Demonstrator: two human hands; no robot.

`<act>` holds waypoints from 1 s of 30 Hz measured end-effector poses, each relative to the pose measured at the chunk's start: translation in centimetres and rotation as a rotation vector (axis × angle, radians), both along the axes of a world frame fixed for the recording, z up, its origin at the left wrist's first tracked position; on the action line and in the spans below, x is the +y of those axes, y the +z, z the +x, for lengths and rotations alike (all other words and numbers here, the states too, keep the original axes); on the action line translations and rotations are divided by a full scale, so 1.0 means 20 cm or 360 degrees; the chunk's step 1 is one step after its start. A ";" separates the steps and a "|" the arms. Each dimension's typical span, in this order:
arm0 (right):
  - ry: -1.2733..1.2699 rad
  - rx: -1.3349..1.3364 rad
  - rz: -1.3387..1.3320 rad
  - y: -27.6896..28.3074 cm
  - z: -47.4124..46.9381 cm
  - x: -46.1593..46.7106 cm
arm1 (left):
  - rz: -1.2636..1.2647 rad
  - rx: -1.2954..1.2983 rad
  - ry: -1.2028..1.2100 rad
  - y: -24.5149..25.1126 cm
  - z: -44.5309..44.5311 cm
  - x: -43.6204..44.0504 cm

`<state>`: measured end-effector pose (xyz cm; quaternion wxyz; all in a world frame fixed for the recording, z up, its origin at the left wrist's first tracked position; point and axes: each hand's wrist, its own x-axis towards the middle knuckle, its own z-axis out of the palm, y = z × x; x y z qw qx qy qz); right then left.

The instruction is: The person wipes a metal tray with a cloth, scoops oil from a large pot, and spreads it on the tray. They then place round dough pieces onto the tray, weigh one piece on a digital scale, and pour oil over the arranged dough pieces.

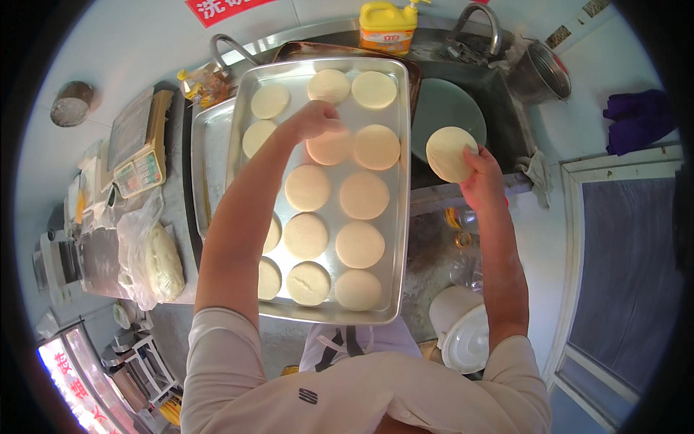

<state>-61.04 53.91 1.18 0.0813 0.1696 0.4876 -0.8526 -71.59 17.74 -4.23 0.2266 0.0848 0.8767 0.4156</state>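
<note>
A metal baking tray (320, 321) lies in front of me, holding several flat round dough pieces in rows. My right hand (484, 172) grips one dough round (450, 154) by its edge, held up to the right of the tray. Above the upper middle of the tray is my left hand (321, 120), fingers bent and blurred, just over a dough round (328, 147). Whether its fingertips touch that round is hard to tell. My left forearm hides part of the left column of rounds.
A second metal tray (199, 163) lies partly under the first. Behind are a sink with a large round basin (455, 103), curved faucets, and a yellow detergent jug (388, 27). At left stand a scale (138, 146) and bagged dough (164, 266); a white bucket (467, 336) is low right.
</note>
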 end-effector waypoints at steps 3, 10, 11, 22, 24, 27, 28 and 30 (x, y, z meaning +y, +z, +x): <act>0.0055 -0.0001 -0.0034 0.03 -0.01 -0.05 | -0.0290 0.0242 0.0007 -0.02 0.03 0.01; 0.0402 0.0137 -0.0069 0.08 -0.19 -0.40 | -0.0537 0.0885 0.0393 0.03 0.12 -0.44; 0.0477 0.0191 -0.0095 0.07 -0.23 -0.48 | -0.0633 0.0664 0.0623 0.03 0.13 -0.55; 0.0721 0.0032 0.0368 -0.15 -0.50 -1.20 | -0.0656 0.0326 0.1203 -0.05 0.01 -0.54; 0.0742 0.0033 0.0476 -0.18 -0.54 -1.25 | -0.0670 0.0306 0.1326 -0.05 -0.01 -0.50; 0.0800 0.0090 0.0684 -0.23 -0.59 -1.30 | -0.0682 0.0132 0.1491 -0.05 -0.04 -0.44; 0.0779 0.0115 0.0776 -0.26 -0.60 -1.30 | -0.0616 0.0035 0.1509 -0.05 -0.05 -0.42; 0.0759 0.0169 0.0830 -0.31 -0.62 -1.31 | -0.0506 -0.0012 0.1659 -0.02 -0.06 -0.39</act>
